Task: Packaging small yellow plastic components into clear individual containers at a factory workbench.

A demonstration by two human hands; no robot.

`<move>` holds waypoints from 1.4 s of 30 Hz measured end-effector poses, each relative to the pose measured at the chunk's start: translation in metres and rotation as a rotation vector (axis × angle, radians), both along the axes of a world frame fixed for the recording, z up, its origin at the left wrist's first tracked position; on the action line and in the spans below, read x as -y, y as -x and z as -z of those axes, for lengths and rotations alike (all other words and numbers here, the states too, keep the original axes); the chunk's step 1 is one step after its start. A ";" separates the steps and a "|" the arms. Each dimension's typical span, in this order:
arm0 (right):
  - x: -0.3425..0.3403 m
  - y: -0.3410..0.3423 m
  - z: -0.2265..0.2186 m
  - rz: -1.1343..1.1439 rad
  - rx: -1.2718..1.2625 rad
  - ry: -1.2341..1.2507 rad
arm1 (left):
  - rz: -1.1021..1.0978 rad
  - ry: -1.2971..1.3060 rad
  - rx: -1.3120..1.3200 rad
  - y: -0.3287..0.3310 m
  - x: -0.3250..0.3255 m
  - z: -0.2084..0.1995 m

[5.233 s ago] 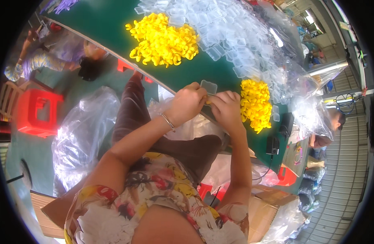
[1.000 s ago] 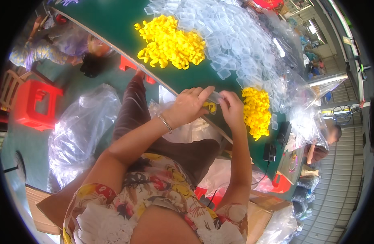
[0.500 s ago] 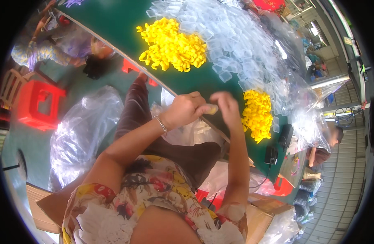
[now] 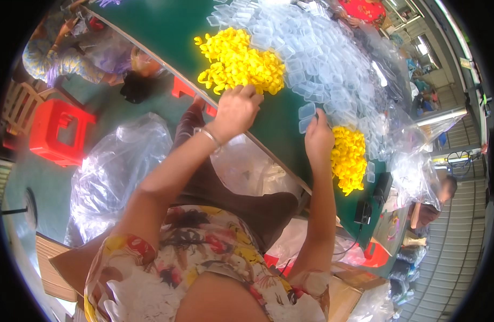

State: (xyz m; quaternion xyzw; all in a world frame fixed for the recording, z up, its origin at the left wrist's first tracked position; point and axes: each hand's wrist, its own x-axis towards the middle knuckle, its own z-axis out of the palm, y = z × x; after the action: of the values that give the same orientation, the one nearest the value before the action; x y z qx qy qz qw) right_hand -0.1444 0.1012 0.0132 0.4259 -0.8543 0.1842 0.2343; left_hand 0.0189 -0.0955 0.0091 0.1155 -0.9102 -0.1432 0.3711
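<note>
My left hand [image 4: 238,111] is at the near edge of a large heap of small yellow curved plastic pieces [image 4: 236,61]. Its fingers are curled down against the heap, and whatever lies under the fingertips is hidden. To the right, my right hand [image 4: 319,138] pinches the edge of a small clear plastic box [image 4: 305,125] with thumb and forefinger. Another clear box [image 4: 306,111] lies just beyond it. Beside the right hand sits a smaller heap of the same yellow pieces [image 4: 349,158].
A broad spread of clear plastic boxes [image 4: 327,70] covers the far side of the green table [image 4: 279,115]. Black adapters [image 4: 363,211] lie at its right end. A red stool [image 4: 62,131] and a clear plastic bag [image 4: 121,172] stand on the left floor. Other people sit around.
My hands, close together before, have parted. The left has reached forward to the large yellow heap; the right has moved up to the clear boxes. The whole view has shifted slightly.
</note>
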 end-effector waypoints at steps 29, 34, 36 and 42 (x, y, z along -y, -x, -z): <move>-0.106 -0.044 -0.012 0.168 -0.074 -0.096 | 0.661 -0.390 0.160 0.048 -0.041 0.002; -0.070 -0.061 -0.005 -0.028 0.516 0.428 | 0.580 -0.415 0.334 0.058 -0.055 0.002; -0.055 -0.060 0.005 -0.123 0.776 0.592 | 0.537 -0.397 0.404 0.060 -0.060 -0.002; -0.036 -0.061 0.018 -0.018 0.424 0.446 | 0.399 -0.272 0.427 0.059 -0.074 -0.003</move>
State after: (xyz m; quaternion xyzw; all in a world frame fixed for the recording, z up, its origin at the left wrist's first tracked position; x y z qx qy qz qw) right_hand -0.0835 0.1376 -0.0044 0.3235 -0.8188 0.4540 0.1370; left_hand -0.0398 -0.0219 0.0117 0.0106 -0.9447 -0.3062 0.1173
